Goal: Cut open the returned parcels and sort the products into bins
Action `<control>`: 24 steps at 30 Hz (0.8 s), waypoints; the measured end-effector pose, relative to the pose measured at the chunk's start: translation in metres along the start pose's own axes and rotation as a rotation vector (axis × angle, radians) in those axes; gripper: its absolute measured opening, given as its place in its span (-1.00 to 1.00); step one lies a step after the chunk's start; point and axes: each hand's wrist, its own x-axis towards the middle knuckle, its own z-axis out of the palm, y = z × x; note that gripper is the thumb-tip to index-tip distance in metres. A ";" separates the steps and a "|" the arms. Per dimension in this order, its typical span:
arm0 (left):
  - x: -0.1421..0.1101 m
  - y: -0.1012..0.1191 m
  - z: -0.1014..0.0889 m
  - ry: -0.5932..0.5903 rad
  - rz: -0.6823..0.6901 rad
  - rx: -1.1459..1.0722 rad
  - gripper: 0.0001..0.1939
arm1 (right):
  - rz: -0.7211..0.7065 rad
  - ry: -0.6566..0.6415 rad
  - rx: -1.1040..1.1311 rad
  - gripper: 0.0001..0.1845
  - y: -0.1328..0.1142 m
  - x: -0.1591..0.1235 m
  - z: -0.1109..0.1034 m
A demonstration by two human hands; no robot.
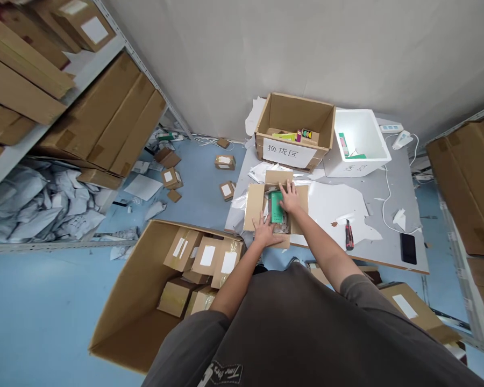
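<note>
A small open cardboard box (253, 203) lies on the near edge of the grey table (387, 188), flaps spread. Inside it sits a green packet (276, 207) among clear wrapping. My left hand (265, 232) rests at the box's near side, fingers stretched toward the packet's lower end. My right hand (291, 196) lies flat on the box's right half, fingers spread, touching the packet's upper right edge. Neither hand grips anything that I can see.
Behind stand a labelled carton (292, 153) with coloured packets and a white foam box (361, 141). A red utility knife (349, 235), a black phone (408, 248), a white cable and paper scraps lie on the table. A big floor carton (145, 290) holds several parcels. Shelves flank both sides.
</note>
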 end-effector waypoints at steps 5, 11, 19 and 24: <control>-0.009 -0.017 0.009 0.005 0.069 0.085 -0.26 | 0.087 0.013 0.037 -0.03 0.008 0.029 0.015; -0.003 -0.024 0.016 0.072 0.025 0.123 -0.49 | 0.020 0.031 0.089 -0.06 0.011 0.018 0.003; 0.007 -0.026 -0.004 0.074 0.006 0.113 -0.53 | 0.037 0.072 0.331 -0.20 -0.043 -0.052 0.029; 0.001 -0.029 0.000 0.088 -0.037 0.109 -0.50 | 0.261 -0.190 0.384 -0.06 -0.060 -0.045 0.060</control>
